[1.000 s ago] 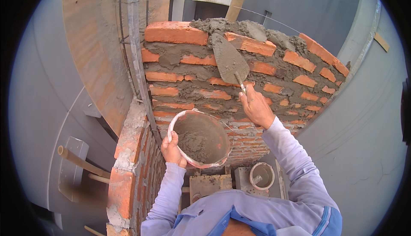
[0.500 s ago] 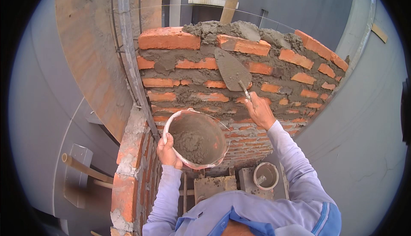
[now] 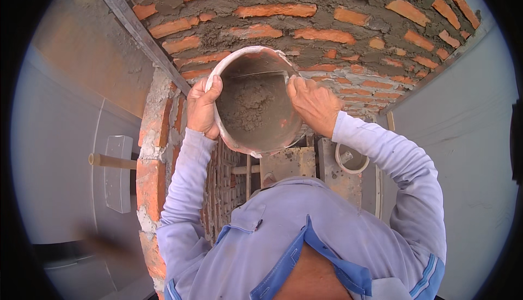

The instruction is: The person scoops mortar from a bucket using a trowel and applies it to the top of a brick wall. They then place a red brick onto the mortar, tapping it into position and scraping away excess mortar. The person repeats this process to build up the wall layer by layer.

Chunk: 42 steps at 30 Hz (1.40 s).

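In the head view, working mortar inside the bucket seems the step in hand; the next move likely calls for a steady rim. The left hand grasps the bucket's left side; the right hand, at the opposite rim, appears clenched around the trowel, its blade edge-on inside.

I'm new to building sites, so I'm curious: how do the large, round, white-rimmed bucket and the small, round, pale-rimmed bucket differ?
The large bucket is gripped at its rim by the bare left hand; the small bucket is lower down, with no hand on it.

The large bucket holds rough grey mortar; the small bucket shows a little pale object inside, too small to identify.

Both are round and open-topped.
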Available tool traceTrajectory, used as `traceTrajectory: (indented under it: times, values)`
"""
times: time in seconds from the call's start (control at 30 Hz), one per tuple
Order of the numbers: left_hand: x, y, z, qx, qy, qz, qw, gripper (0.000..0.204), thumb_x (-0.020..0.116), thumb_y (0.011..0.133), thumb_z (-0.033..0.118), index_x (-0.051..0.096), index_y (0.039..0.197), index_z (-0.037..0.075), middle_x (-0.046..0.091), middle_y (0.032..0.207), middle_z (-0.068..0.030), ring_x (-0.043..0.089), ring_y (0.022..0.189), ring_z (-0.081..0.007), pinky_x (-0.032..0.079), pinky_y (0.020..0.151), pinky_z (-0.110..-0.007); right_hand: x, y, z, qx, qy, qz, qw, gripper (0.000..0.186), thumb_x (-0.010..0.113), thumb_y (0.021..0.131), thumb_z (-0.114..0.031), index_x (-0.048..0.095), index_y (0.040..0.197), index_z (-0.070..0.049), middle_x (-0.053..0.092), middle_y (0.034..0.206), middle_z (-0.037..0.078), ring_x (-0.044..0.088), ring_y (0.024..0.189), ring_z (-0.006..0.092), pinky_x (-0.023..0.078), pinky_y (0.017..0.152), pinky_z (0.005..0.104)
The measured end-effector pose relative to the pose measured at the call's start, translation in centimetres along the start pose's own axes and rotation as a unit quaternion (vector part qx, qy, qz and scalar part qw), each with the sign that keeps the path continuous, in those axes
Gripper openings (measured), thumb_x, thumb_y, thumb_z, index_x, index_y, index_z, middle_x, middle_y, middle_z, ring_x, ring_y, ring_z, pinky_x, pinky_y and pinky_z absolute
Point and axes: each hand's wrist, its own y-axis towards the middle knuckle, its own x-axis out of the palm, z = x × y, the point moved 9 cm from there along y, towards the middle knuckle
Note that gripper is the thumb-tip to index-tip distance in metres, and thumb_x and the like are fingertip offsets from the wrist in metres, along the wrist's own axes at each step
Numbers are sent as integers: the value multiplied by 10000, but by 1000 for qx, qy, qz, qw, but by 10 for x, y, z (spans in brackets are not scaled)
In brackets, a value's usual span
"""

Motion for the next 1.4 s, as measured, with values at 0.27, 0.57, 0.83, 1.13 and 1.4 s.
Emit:
traceTrajectory:
  times: [0.27,0.57,0.83,1.13,1.4]
  values:
    - [24,-20,-21,45,54,24,997,270,669,906,156,523,683,109,515,727,62,407,648,-41,372,626,-219,-1,-66,-8,-82,-32,-80,993,266,637,742,-82,577,951,70,564,782,91,655,702,205,554,525,276]
    - [55,-41,-37,121,112,75,983,291,676,890,122,510,651,105,473,691,85,357,631,-29,287,585,-210,32,-111,-17,-118,30,-134,983,325,589,756,-51,544,1010,146,603,774,163,667,640,234,544,518,310]
    - [92,-69,-35,136,183,43,973,305,670,889,117,500,636,105,463,686,85,357,627,-31,279,569,-210,7,-85,43,-67,-14,-165,984,199,609,776,-130,668,785,60,677,766,172,696,726,262,562,605,372]
    - [142,-86,-26,184,201,-56,961,399,678,883,160,403,605,76,627,1233,-147,422,759,-59,353,694,-223,45,-149,30,68,333,-454,824,316,551,861,-221,659,859,77,664,809,256,669,747,353,526,650,438]
    - [152,-110,-3,225,136,-35,964,327,652,905,140,445,656,93,572,1293,-119,334,683,-39,312,676,-206,38,-143,7,-35,504,-270,819,317,517,941,-268,547,914,46,568,640,134,574,532,244,481,534,393]
